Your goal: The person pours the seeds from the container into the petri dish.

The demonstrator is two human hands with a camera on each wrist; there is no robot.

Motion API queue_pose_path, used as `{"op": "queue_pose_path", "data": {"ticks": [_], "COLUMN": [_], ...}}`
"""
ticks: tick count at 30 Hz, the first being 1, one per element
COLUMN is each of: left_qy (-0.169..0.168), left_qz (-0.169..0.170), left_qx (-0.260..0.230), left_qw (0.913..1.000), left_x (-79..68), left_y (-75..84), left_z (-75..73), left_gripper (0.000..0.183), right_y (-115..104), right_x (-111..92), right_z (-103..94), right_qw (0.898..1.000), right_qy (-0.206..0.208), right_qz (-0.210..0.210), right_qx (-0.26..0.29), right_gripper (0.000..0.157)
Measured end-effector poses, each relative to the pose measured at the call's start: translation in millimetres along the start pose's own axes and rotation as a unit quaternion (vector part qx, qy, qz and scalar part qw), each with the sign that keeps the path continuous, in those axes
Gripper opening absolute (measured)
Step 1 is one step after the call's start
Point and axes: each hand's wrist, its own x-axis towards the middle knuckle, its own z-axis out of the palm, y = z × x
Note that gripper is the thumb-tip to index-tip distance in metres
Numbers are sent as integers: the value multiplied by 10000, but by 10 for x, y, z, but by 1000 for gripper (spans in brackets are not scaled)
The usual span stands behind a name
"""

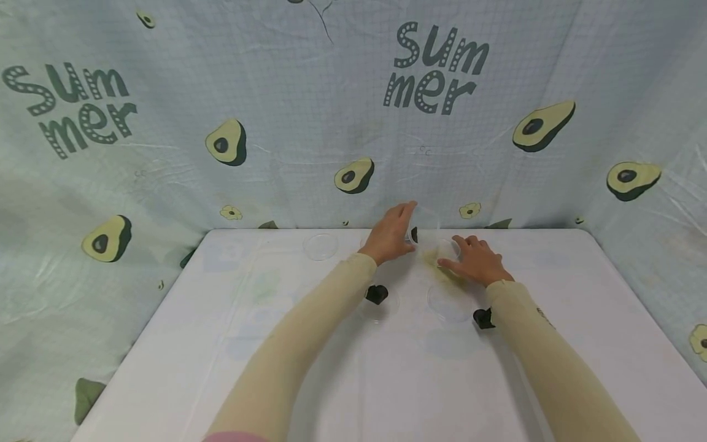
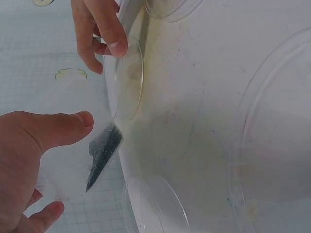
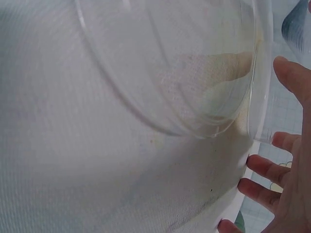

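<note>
A pale cloth backdrop (image 1: 298, 135), printed with avocados, small flowers and "summer" lettering, hangs behind a white, smooth-topped bench (image 1: 420, 380). Two arms in beige long sleeves (image 1: 298, 350) stretch across it towards twelve o'clock. The left hand (image 1: 389, 234) is near the far edge, thumb spread well away from the fingers; a faint transparent upright object (image 1: 429, 221) shows at its two to three o'clock, and whether the hand grips it I cannot tell. The right hand (image 1: 476, 261) has its fingers spread, fingertips reaching a thin-rimmed transparent round dish (image 1: 446, 250) at its nine to ten o'clock. That dish therefore lies between the hands, at about four o'clock from the left one, with a yellowish tint on the bench around it.

A wider transparent round dish (image 1: 450, 304) lies at seven o'clock from the right hand. Another transparent round piece (image 1: 386, 312) is at six o'clock from the left hand, partly behind the wrist, and a flat transparent disc (image 1: 320, 247) at nine o'clock. A black wrist mount (image 1: 377, 294) sits under each forearm. Smallest is a dark wedge-shaped patch (image 2: 104, 150) beside the left thumb; its nature is unclear.
</note>
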Motion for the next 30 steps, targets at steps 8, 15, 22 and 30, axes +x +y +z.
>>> {"op": "queue_pose_path", "data": {"ticks": [8,15,22,30], "left_qy": [79,87,71,138], "left_qz": [79,247,420,531], "left_qx": [128,94,172,354], "left_qw": [9999,9996,9989,9979], "left_x": [46,72,101,134], "left_y": [12,-2,-5,8], "left_z": [38,67,80,108], "left_gripper": [97,93,92,89], "right_y": [-2,-17,-35,-13], "right_x": [9,5,4,17], "right_z": [-2,-2,-16,10], "right_qw": [10000,10000,10000,10000], "right_qy": [42,15,31,76], "right_qz": [2,22,33,45], "right_qx": [-35,-67,0,11], "right_gripper": [88,88,87,87]}}
